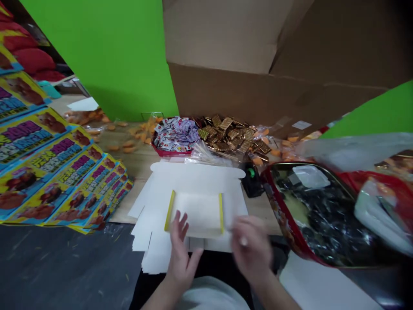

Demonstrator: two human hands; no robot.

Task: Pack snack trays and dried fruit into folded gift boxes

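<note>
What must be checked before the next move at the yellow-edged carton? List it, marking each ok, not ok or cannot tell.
1. Yellow-edged carton on the white carton blanks, white inside up: ok.
2. Yellow edges showing on both its left and right sides: ok.
3. Carton closed over: not ok, its inside lies open to view.
4. Left hand open, fingers spread: ok.
5. Right hand free of any item: cannot tell, motion blur.
6. Gold-wrapped packets within view behind the blanks: ok.
</note>
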